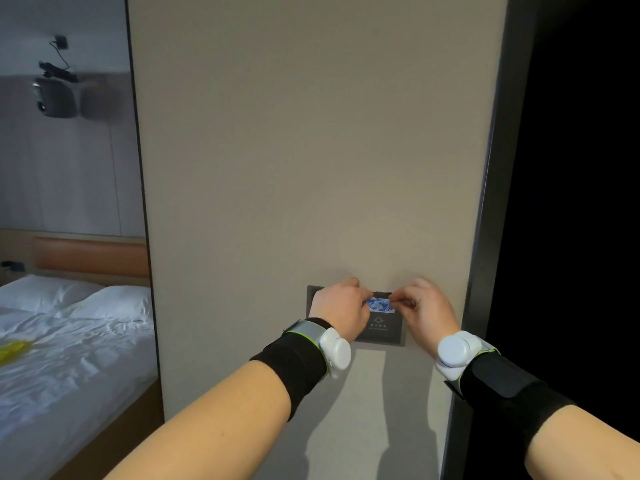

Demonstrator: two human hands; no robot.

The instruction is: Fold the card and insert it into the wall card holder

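A small card with a blue and white pattern sits right in front of the dark grey wall card holder, at its upper part. My left hand pinches the card's left end. The card's right end is pinched by my right hand. Both hands press close to the holder and cover its left and right sides. I cannot tell whether the card's lower edge is inside the slot. Each wrist wears a black band with a white sensor.
The holder is mounted low on a beige wall panel. A dark door frame and black opening lie to the right. A mirror on the left reflects a bed with white pillows and a yellow item.
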